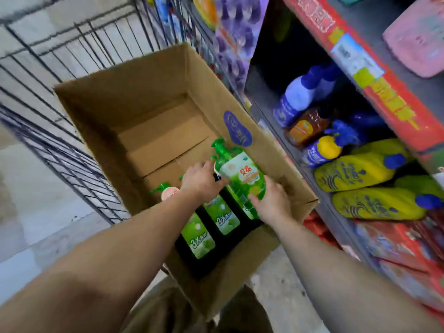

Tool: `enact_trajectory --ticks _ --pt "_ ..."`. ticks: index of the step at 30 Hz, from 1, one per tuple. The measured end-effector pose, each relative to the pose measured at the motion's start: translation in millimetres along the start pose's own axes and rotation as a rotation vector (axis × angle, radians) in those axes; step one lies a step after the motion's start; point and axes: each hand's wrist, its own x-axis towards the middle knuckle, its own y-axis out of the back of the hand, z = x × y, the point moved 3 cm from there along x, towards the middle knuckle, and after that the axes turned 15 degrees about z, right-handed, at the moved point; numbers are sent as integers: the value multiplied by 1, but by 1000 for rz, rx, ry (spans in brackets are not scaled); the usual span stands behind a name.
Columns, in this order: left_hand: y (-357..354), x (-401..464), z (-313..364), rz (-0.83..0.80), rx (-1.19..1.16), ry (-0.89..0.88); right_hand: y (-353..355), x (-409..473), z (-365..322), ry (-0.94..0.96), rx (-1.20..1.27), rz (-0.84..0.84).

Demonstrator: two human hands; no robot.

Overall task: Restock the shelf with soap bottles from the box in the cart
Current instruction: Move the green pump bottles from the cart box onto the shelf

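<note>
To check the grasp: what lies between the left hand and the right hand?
In the head view, a green soap bottle lies between the left hand and right hand, above the box.

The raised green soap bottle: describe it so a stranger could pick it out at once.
Start at the open cardboard box in the wire cart. At its near end stand green pump bottles. The raised soap bottle is the one lifted above them, tilted, white label up, with the left hand at its neck and the right hand at its base.
</note>
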Motion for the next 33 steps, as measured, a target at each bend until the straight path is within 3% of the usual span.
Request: enact_trajectory --ticks 7,11,19,22,27,33 --pt "-32 37 -8 -108 -52 20 -29 11 9 -95 -168 51" --pt "-46 49 -9 -180 -172 116 -29 18 11 -145 -218 36" --pt "-60 66 -17 -310 -498 377 -32 19 24 -293 92 -97" --pt "-61 70 -18 -319 -568 450 -31 21 22 -276 66 -104" --pt "-45 51 -33 -229 -791 545 -33 6 0 -211 125 -31" --pt "32 8 -27 24 -852 367 -5 -27 -23 -100 341 85"
